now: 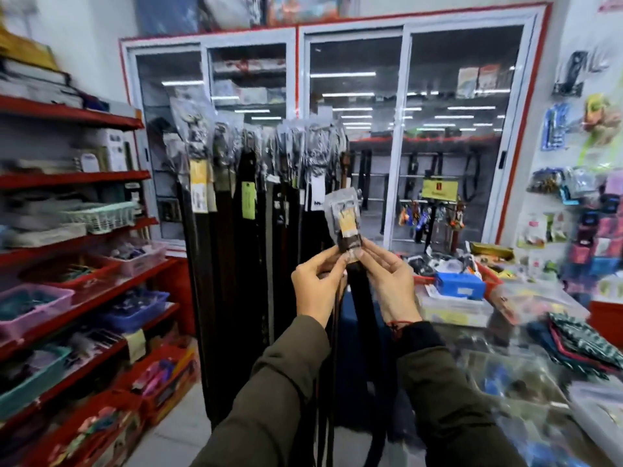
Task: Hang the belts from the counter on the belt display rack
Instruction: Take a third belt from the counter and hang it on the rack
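I hold a dark belt [362, 298] upright in front of me. Its buckle end [344, 214] is wrapped in clear plastic and points up, and the strap hangs down between my arms. My left hand [317, 281] pinches the belt just below the buckle from the left. From the other side my right hand [387, 281] grips the same spot. The belt display rack [256, 139] stands just behind, packed with several dark hanging belts with paper tags. The buckle sits level with the middle of those belts, right of the rack's centre.
Red shelves [77, 183] with baskets of small goods run along the left. The glass counter [505, 332], cluttered with a blue box, packets and folded cloth, lies to the right. Sliding glass cabinet doors [404, 136] fill the back wall. Packaged goods hang on the right wall.
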